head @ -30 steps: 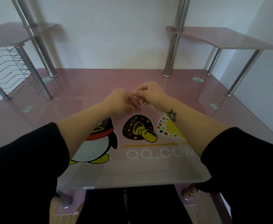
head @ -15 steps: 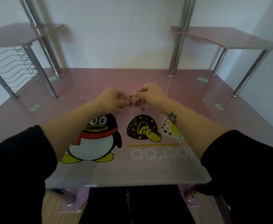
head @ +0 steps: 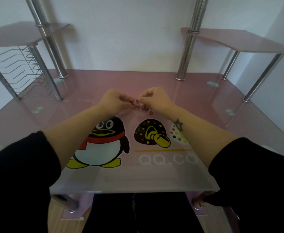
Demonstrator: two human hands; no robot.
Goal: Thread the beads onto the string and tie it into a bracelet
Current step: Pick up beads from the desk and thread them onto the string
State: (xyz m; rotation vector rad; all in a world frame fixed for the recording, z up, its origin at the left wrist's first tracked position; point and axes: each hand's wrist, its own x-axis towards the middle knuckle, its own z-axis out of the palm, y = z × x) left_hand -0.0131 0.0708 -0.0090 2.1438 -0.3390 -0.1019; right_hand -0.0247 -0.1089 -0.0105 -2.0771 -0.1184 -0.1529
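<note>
1. Nearest the camera, two black sleeves (head: 20, 174) frame the view, with bare forearms reaching forward over a pink glass desk (head: 196, 101).
2. Printed on the desk top near its front edge are white "QQ.CO" lettering (head: 167, 159), a black-and-white cartoon penguin with a red scarf (head: 102, 142) and a dark spotted mushroom figure (head: 150, 133).
3. Past the prints, the left hand (head: 112, 100) and right hand (head: 156, 98) meet just above the glass, close together, fingers curled inward.
4. Both hands pinch a thin pale string (head: 135, 99) between their fingertips; it is barely visible.
5. The small red-brown round beads (head: 138, 106) hang in a short strand on the string, below and between the hands. A few lie on the glass beside the right hand.
6. Farther back stand two chrome posts (head: 185, 52), a wire rack (head: 20, 68) at the left, pink side shelves (head: 235, 41) and a white wall (head: 124, 31).
</note>
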